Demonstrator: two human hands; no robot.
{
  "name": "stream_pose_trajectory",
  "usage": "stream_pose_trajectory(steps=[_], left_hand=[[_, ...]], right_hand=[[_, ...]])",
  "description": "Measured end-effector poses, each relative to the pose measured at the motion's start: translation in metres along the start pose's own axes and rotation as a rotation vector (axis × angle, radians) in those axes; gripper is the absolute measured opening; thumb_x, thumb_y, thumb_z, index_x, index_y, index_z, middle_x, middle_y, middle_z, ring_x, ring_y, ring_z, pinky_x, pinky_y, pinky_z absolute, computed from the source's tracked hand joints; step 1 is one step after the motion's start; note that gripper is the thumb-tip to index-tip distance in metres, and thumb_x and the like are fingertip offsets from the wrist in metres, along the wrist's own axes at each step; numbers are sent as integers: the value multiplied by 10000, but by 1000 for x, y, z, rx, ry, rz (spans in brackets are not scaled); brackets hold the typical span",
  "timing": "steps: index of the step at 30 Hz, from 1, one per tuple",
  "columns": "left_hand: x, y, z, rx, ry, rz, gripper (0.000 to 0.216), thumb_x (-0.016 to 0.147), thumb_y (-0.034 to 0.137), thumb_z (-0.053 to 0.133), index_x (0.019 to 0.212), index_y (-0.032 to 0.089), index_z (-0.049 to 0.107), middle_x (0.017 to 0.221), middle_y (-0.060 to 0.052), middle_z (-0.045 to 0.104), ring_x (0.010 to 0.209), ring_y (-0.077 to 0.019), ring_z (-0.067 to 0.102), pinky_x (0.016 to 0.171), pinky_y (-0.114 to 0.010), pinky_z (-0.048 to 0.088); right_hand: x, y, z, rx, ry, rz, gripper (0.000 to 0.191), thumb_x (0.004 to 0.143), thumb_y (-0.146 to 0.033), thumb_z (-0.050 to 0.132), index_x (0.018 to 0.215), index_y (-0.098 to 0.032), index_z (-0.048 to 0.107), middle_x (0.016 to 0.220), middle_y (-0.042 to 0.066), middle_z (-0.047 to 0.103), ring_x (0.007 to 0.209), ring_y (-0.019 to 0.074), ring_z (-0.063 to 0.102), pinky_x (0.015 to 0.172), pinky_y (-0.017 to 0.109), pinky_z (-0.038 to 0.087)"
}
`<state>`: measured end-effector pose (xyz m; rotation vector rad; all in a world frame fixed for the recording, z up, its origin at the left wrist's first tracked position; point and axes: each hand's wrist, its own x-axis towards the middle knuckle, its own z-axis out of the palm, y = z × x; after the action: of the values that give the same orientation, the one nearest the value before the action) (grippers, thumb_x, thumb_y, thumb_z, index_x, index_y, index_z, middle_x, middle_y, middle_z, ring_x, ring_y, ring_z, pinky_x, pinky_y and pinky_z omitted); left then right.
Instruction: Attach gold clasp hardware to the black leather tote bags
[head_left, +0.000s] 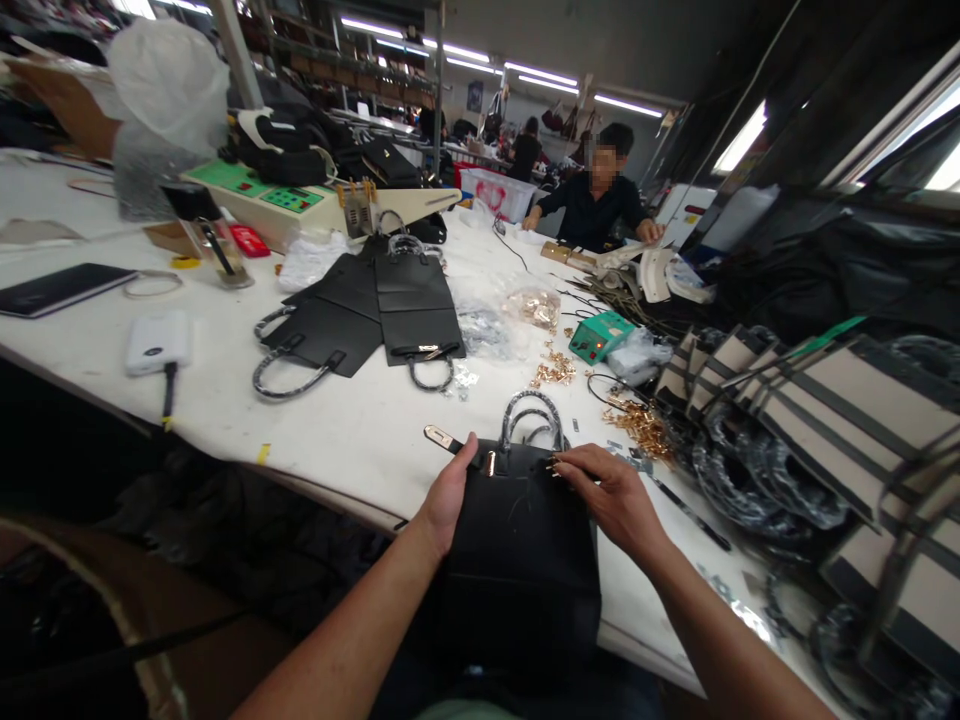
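Note:
A black handbag [525, 540] stands upright at the table's front edge, close to my body. Its looped handles [531, 415] are wrapped in clear plastic. My left hand [448, 500] grips the bag's left side, thumb along the upper edge and fingers hidden behind. Beside that thumb, a black strap with a gold metal plate [442, 438] sticks out to the left, and a gold fitting [491, 463] sits by the handle base. At the top right corner, my right hand [611, 490] pinches small gold metal fittings [556, 464] against or just over the bag; their exact shape is unclear.
Loose gold fittings [555, 368] and another gold pile [643, 430] lie beyond the bag, near a green box [600, 335]. Finished-looking black bags [416, 300] lie at centre left. Stacked bag pieces [825, 400] crowd the right. A person [600, 205] sits across the table.

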<state>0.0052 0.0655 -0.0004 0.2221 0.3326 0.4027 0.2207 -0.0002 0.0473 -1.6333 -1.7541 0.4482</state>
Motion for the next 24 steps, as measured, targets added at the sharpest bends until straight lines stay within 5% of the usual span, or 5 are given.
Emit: stream_pose_trajectory(steps=[7,24], left_hand=[[1,0,4,8,-20,4,746,854,682,434,1237,60,584,1022,-179,731,1036,-364,664,958,-511,466],[0,-6,8,-79,-37,-11,676,869,619,484,1237,64,601,1027,-185,734,1020,-349,675,968,-474,466]], right_hand=[[0,3,10,-43,58,-23,203,912,-400,570,969,-320,748,913,22,718,897,218,643,826,368,505],[2,-9,10,-466,-62,-252,200,953,-306,528,1016,-250,710,919,41,699,869,185,602,730,290,446]])
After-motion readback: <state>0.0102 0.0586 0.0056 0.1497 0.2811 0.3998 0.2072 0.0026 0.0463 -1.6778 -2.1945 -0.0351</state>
